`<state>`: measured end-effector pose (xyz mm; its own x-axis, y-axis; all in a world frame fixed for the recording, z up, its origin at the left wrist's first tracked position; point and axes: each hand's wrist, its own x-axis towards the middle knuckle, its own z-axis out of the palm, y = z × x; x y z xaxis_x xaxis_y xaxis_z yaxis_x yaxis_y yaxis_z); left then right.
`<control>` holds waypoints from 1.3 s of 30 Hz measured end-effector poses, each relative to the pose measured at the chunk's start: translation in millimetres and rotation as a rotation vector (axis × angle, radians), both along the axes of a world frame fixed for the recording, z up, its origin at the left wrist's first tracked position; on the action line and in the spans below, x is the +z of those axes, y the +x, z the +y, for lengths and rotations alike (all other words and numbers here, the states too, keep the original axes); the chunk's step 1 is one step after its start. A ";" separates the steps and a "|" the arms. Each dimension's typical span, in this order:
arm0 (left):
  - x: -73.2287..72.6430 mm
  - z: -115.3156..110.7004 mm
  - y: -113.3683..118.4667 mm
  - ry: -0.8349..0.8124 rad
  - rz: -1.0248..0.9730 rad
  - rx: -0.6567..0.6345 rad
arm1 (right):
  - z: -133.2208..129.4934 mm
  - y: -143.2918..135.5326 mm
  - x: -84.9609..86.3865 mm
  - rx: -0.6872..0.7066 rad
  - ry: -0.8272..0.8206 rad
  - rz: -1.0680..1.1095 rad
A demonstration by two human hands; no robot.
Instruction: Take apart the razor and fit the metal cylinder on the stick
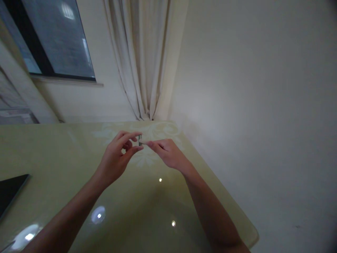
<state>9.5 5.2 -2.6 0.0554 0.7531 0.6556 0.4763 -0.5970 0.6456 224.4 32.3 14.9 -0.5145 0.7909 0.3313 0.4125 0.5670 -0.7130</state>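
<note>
Left fingers (133, 134): thumb and forefinger nearly closed, pinching a small slim piece (139, 140) by its two ends, piece upright between the tips. Other left fingers loosely curled. Right fingers (153, 144): reaching in from the right, tip at the piece's right side; can't tell if they grip it or only press on it. Piece looks dark with a greenish tint; too small to read further.

Left hand (113, 160) comes in from near left, right hand (170, 153) from near right. Both seen against the far part of a glossy pale green table (58, 151), by its far right end; height over the surface can't be told. Pale floral pattern on the top around the hands, bright light reflections nearer.

Dark flat object (10, 191) on the table at the left edge of view. Beyond the table: gathered cream curtain (143, 52) far centre, dark-framed window (63, 42) far left, second curtain (18, 80) left of it. Plain pale wall (250, 105) along the right.
</note>
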 end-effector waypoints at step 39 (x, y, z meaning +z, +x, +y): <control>1.3 -3.2 6.1 -0.018 -0.008 -0.023 | 2.5 1.6 -2.5 -0.141 0.092 -0.026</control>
<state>15.7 2.1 -1.3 0.0674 0.7636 0.6422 0.4573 -0.5957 0.6603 226.0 34.8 12.3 -0.4098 0.8228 0.3938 0.5100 0.5646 -0.6489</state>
